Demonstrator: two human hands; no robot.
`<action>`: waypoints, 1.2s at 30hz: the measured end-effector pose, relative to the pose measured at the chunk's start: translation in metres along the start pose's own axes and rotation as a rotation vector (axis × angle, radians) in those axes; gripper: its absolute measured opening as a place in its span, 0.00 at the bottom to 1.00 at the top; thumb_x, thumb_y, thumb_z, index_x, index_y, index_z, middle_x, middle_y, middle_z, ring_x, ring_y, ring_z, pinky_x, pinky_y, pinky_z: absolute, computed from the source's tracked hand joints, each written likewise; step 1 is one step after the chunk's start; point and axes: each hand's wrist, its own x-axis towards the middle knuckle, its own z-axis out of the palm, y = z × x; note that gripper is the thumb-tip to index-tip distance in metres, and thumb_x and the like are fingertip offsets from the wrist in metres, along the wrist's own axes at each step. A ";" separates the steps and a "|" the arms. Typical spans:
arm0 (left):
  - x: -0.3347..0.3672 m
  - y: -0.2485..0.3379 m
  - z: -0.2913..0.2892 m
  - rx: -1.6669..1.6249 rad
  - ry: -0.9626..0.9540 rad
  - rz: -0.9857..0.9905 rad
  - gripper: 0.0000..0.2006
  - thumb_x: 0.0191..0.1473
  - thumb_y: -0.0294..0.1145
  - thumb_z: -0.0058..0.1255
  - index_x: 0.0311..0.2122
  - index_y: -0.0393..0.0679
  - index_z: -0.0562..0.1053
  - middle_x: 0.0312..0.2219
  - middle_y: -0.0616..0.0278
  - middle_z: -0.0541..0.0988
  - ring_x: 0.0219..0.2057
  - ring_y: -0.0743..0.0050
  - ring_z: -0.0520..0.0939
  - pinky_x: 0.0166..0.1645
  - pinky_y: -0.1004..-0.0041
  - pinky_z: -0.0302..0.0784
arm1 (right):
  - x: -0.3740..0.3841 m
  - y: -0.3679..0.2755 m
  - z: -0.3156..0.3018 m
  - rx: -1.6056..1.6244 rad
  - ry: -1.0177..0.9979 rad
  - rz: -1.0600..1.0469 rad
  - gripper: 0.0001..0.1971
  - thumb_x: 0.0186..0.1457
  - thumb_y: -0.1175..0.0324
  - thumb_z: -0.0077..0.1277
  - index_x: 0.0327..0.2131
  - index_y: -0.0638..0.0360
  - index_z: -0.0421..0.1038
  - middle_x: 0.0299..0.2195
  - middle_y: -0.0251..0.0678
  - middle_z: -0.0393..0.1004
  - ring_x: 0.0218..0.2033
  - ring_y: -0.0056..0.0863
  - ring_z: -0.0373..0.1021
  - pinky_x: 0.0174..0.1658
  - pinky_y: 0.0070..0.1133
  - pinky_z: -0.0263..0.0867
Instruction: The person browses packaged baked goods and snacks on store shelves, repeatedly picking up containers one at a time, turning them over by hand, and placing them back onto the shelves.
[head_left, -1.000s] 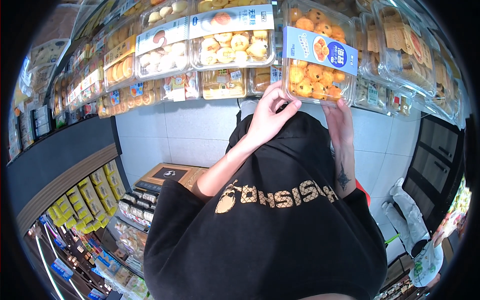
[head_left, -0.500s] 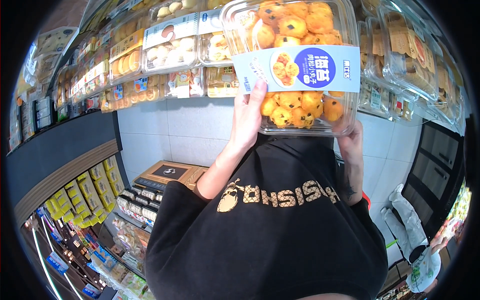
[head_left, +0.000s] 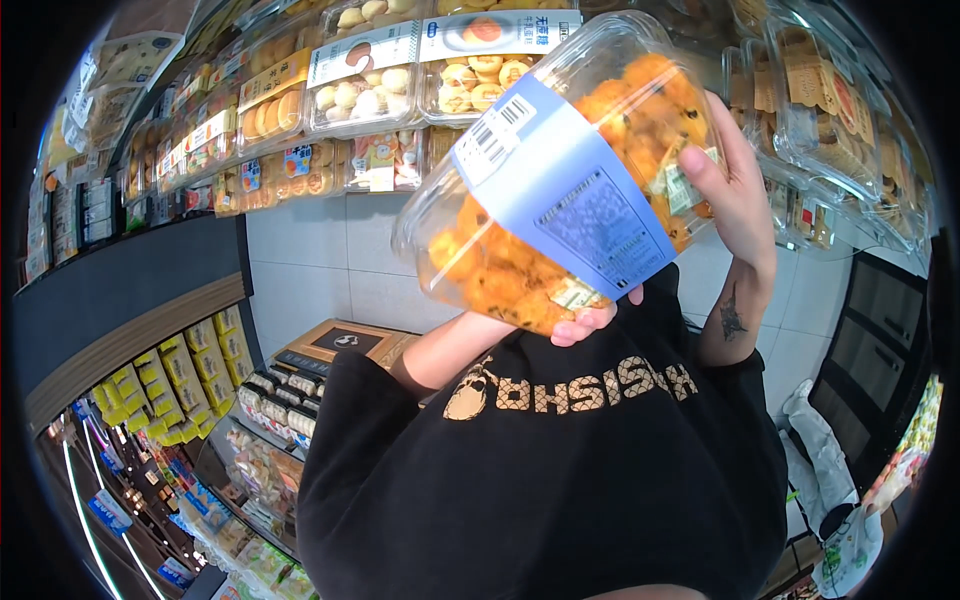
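A clear plastic box of round orange-brown pastries with dark specks [head_left: 510, 275] is held up in front of my chest, tilted, its lower left end nearer me. Around its middle runs a blue-purple paper band [head_left: 570, 190] with a barcode and a printed panel facing up. My left hand [head_left: 585, 325] supports it from below; only some fingertips show past the lower edge, the rest is hidden behind the box. My right hand [head_left: 735, 190] grips the upper right end, thumb lying on the near face beside a small label.
Shelves beyond hold stacked clear boxes of pastries [head_left: 365, 95], with more boxes [head_left: 820, 110] at the right. Yellow packets [head_left: 165, 380] hang at the left above packaged goods. Another person in light trousers [head_left: 820, 450] is at the lower right. A dark cabinet [head_left: 870, 320] stands at the right.
The pastry box has been turned over, from the printed front to the barcode side, and tilted. My left hand went from its front to underneath; my right hand rose to its upper right end.
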 end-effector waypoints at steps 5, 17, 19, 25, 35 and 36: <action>-0.001 0.001 -0.017 -0.124 -0.103 0.047 0.45 0.44 0.65 0.32 0.50 0.25 0.48 0.27 0.40 0.66 0.22 0.52 0.69 0.24 0.65 0.65 | 0.002 0.012 0.000 -0.052 0.023 0.152 0.25 0.48 0.61 0.47 0.46 0.68 0.57 0.40 0.39 0.66 0.42 0.22 0.62 0.45 0.18 0.57; -0.006 0.032 0.008 1.162 0.921 0.314 0.25 0.54 0.46 0.36 0.50 0.35 0.57 0.46 0.55 0.65 0.45 0.73 0.69 0.48 0.76 0.64 | -0.082 0.083 -0.018 0.578 0.538 0.819 0.19 0.53 0.65 0.39 0.45 0.68 0.59 0.39 0.40 0.67 0.39 0.26 0.67 0.40 0.20 0.65; -0.001 0.034 0.004 1.245 1.064 0.388 0.26 0.53 0.43 0.38 0.51 0.34 0.56 0.46 0.54 0.65 0.46 0.73 0.67 0.50 0.76 0.62 | -0.090 0.101 -0.016 0.609 0.494 0.797 0.19 0.53 0.64 0.38 0.45 0.69 0.59 0.39 0.41 0.68 0.37 0.26 0.68 0.40 0.21 0.66; 0.004 0.046 -0.013 1.278 1.108 0.546 0.32 0.52 0.47 0.40 0.53 0.31 0.49 0.47 0.48 0.62 0.49 0.69 0.64 0.52 0.75 0.58 | -0.099 0.151 -0.011 0.795 0.401 0.795 0.22 0.56 0.56 0.32 0.47 0.64 0.57 0.44 0.38 0.64 0.44 0.26 0.64 0.46 0.22 0.62; 0.015 0.052 -0.024 1.268 1.222 0.697 0.30 0.50 0.45 0.43 0.50 0.34 0.51 0.45 0.48 0.63 0.49 0.69 0.63 0.53 0.75 0.53 | -0.072 0.142 -0.019 0.876 0.363 0.554 0.23 0.57 0.55 0.27 0.49 0.62 0.55 0.47 0.37 0.61 0.48 0.27 0.60 0.49 0.23 0.58; 0.016 0.053 -0.024 1.197 1.206 0.743 0.28 0.48 0.42 0.45 0.49 0.35 0.53 0.43 0.53 0.64 0.46 0.72 0.64 0.51 0.76 0.55 | -0.070 0.144 -0.020 0.843 0.388 0.522 0.23 0.57 0.55 0.27 0.49 0.62 0.55 0.47 0.37 0.61 0.48 0.28 0.60 0.49 0.23 0.58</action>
